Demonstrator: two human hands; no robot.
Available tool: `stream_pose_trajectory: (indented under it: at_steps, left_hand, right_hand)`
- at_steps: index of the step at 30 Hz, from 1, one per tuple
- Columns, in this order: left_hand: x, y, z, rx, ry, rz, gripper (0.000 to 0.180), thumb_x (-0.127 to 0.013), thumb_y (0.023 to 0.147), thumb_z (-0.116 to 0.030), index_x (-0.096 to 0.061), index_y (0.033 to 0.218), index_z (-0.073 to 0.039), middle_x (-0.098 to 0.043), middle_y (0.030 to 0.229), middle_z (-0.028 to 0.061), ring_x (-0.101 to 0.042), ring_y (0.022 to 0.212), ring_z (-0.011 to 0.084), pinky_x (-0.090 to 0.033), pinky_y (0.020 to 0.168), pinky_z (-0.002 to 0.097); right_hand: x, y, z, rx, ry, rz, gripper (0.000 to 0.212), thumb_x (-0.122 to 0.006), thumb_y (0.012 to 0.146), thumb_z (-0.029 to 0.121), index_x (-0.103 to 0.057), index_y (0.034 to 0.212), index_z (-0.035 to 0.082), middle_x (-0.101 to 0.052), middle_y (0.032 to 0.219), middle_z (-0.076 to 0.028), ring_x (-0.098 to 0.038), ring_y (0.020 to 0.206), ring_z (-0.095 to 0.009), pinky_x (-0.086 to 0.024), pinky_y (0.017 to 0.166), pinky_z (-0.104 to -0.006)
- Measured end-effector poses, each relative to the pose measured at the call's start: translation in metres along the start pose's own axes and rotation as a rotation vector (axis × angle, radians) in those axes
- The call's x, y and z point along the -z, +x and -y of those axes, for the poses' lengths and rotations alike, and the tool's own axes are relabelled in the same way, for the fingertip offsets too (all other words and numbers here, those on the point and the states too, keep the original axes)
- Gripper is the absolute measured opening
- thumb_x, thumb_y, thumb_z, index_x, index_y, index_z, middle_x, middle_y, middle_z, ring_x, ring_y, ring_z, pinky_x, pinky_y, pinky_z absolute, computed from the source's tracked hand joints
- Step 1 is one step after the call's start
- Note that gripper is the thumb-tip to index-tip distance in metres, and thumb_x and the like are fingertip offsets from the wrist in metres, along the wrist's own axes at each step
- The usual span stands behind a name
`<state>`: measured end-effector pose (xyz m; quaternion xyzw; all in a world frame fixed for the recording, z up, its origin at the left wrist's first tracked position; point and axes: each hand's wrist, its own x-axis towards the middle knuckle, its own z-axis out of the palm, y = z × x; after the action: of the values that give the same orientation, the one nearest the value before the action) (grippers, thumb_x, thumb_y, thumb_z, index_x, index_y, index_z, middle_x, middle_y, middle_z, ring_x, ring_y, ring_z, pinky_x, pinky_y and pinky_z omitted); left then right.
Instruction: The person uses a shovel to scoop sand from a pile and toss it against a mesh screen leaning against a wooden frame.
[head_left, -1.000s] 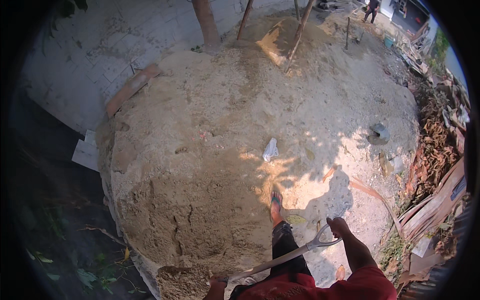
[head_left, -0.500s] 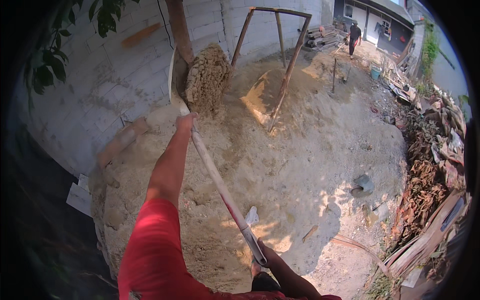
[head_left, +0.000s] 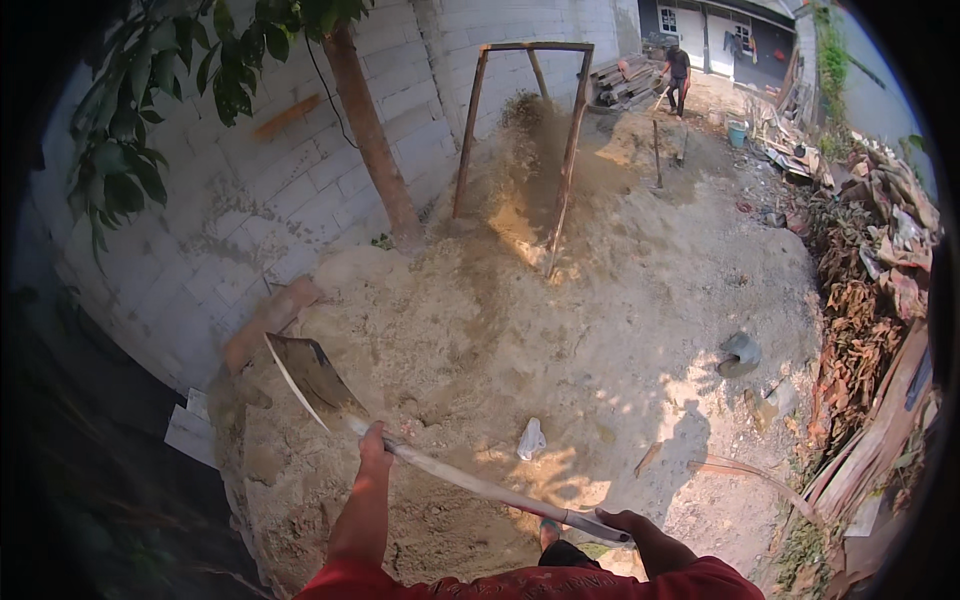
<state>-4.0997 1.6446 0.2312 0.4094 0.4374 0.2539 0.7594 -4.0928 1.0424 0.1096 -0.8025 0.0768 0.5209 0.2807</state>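
A shovel (head_left: 480,485) slants across the lower middle, its wide blade (head_left: 318,378) pointing to the left. The blade hangs above the sandy ground and carries only traces of sand. My left hand (head_left: 374,445) is wrapped round the shaft just behind the blade. At the other end of the shaft, my right hand (head_left: 622,524) is closed round the handle's tip. Ahead, a tall wooden frame (head_left: 572,150) leans over the sand pile, propped by a pole behind. Loose sand (head_left: 535,150) is spread in the air and against the frame, partly blurred.
A tree trunk (head_left: 378,145) stands by the white block wall (head_left: 300,180). Dry leaves (head_left: 850,330) and rubbish line the right side. A white plastic bag (head_left: 531,440) lies on the ground. Another person (head_left: 678,80) stands far back near a teal bucket (head_left: 737,133).
The clump of sand has left the blade and now scatters at the wooden frame. The shovel has swung down and to the left, and both my hands have moved lower.
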Motion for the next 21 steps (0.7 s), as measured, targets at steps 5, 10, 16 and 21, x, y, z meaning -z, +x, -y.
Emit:
stream_pose_trajectory:
  at_steps: [5,10,16,21]
  left_hand:
    - [0.253,-0.149,0.156,0.376,-0.022,-0.44,0.034,-0.054,0.084,-0.028,-0.05,0.107,-0.003,-0.056,0.101,0.0183,-0.054,0.085,0.0338,-0.045,0.079,0.0479]
    - [0.439,-0.288,0.239,0.566,-0.068,-0.607,0.034,-0.055,0.083,-0.029,-0.05,0.104,-0.003,-0.055,0.096,0.0139,-0.053,0.083,0.0297,-0.045,0.077,0.0419]
    - [0.557,-0.377,0.281,0.631,-0.127,-0.63,0.034,-0.057,0.081,-0.029,-0.051,0.101,-0.003,-0.054,0.089,0.0086,-0.052,0.08,0.0249,-0.045,0.074,0.0348]
    - [0.59,-0.455,0.269,0.32,0.156,-0.311,0.034,-0.053,0.08,-0.034,-0.05,0.102,-0.008,-0.053,0.102,0.0077,-0.052,0.089,0.028,-0.042,0.087,0.0461]
  right_hand:
    - [-0.027,-0.008,-0.143,-0.099,-0.398,0.134,0.092,-0.051,0.063,0.084,-0.063,0.114,0.008,-0.058,0.122,-0.015,-0.053,0.115,-0.028,-0.038,0.097,-0.0365]
    - [-0.058,-0.025,-0.159,-0.035,-0.591,0.062,0.092,-0.053,0.058,0.086,-0.069,0.097,0.004,-0.065,0.1,-0.013,-0.06,0.092,-0.025,-0.045,0.082,-0.0366]
    - [-0.138,-0.059,-0.194,0.017,-0.79,0.023,0.094,-0.05,0.06,0.085,-0.066,0.106,0.004,-0.061,0.114,-0.019,-0.057,0.106,-0.033,-0.043,0.09,-0.0403]
    - [-0.193,-0.143,-0.256,0.038,-0.713,-0.096,0.09,-0.051,0.061,0.083,-0.069,0.095,0.003,-0.065,0.098,-0.02,-0.062,0.096,-0.034,-0.045,0.086,-0.0421]
